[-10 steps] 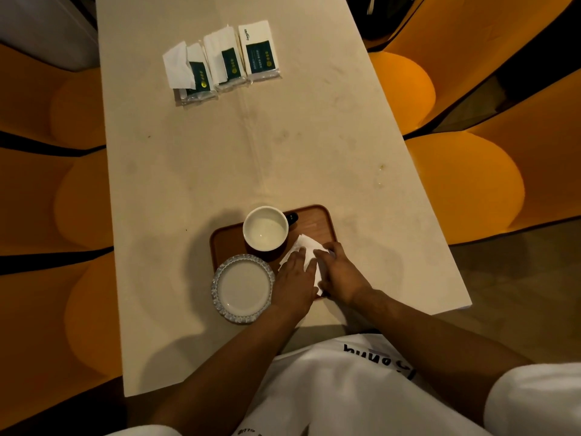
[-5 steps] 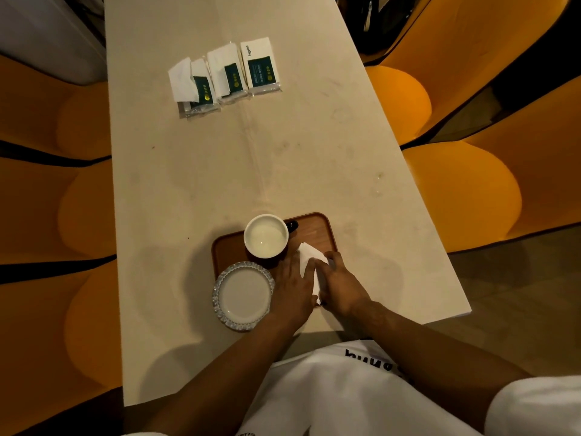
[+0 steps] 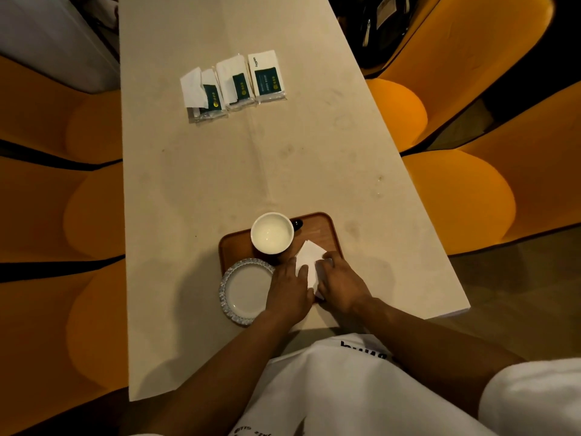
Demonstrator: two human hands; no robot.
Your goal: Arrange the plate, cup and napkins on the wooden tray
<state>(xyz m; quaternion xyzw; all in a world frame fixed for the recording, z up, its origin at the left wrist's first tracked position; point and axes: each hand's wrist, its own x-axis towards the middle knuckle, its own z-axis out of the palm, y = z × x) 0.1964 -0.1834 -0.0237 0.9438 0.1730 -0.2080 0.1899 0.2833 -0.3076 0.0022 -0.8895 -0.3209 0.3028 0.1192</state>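
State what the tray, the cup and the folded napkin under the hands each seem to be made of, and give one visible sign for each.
Tray: probably wood, a matt reddish-brown surface with faint grain lines.
Cup: probably glazed ceramic, a smooth white inside with a soft sheen.
Folded napkin: paper tissue, thin, white and matt, holding a sharp crease.

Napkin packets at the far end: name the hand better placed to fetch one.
Probably left. The napkin packets lie far-left; the left hand is on that side, though both hands press the napkin.
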